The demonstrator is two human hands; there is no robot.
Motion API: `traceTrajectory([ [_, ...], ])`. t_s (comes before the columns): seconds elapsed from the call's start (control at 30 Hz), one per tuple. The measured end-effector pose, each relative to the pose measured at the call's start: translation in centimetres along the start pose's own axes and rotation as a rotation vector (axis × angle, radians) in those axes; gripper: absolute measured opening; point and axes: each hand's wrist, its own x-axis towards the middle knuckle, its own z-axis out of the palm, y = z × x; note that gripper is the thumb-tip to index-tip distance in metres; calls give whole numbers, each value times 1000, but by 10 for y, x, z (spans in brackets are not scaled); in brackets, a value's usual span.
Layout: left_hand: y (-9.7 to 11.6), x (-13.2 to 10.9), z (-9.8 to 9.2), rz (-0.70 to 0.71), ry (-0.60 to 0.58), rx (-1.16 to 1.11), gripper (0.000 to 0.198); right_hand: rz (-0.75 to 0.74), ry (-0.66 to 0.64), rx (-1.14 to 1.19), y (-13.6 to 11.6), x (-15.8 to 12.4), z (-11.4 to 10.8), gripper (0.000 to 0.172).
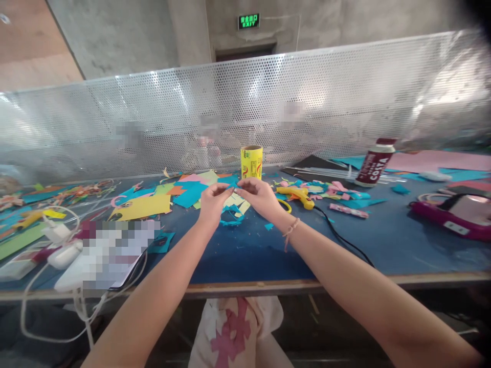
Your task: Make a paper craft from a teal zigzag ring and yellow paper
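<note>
My left hand [213,203] and my right hand [261,197] meet over the middle of the blue table, fingertips bent into pinches that almost touch. Whatever lies between the fingertips is too small to make out. Just below them lies a ring of torn blue paper [231,216], with pale yellow paper scraps [242,206] beside it. Behind the hands a yellow cardboard tube [251,162] stands upright. To the right of my right hand rests a yellow glue gun [303,198], its black cord running toward the table's front edge.
Coloured paper sheets [148,206] and scraps spread across the left. A phone and white cables [79,214] lie near the front left edge. At right are a Costa bottle [375,162], clear sticks and a purple case [452,216]. A perforated metal screen [172,117] closes off the back.
</note>
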Motion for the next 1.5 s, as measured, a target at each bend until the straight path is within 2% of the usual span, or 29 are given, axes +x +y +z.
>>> traceTrajectory([
  [0.2,-2,-1,0,-8,-17,-31,20,45,43,22,1,2,0,18],
  [0.4,1,-1,-2,20,1,108,26,121,41,188,3,2,0,20],
  [0.63,4,1,-6,163,-76,267,24,156,39,124,6,3,-1,27],
  [0.83,6,-2,-6,217,-105,356,23,148,38,147,5,3,-2,27],
  [1.1,9,-5,-4,211,-117,290,21,73,41,-2,-2,2,-4,20],
  [1.5,4,-3,-3,164,-120,166,14,-13,49,25,1,1,0,21],
])
